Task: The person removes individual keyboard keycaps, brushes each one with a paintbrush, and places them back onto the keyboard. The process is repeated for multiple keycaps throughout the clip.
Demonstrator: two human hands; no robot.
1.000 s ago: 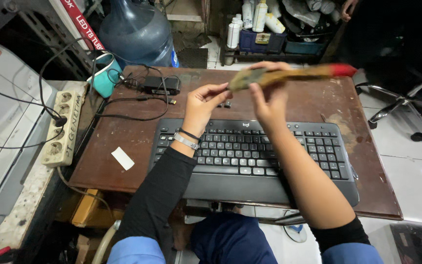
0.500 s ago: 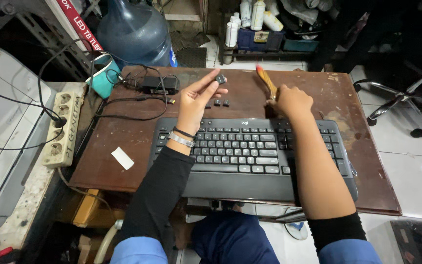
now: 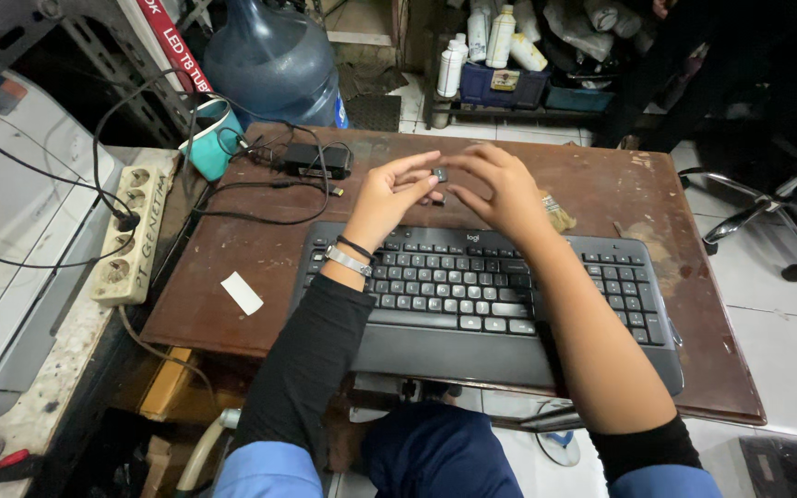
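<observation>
From the head view, the left hand (image 3: 389,195) is pinching a small black keycap (image 3: 440,173) between thumb and fingertips above the frame's center, over the top edge of the black keyboard (image 3: 481,295). The right hand (image 3: 500,189) is touching the keycap with open fingers. At the upper middle, a blue crate (image 3: 500,88) is holding white bottles (image 3: 500,37). Bare brown table (image 3: 232,258) is lying at left.

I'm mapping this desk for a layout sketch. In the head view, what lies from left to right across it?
Power strip → teal cup → black adapter → left hand → small black keycap → right hand → brush → chair base.
</observation>
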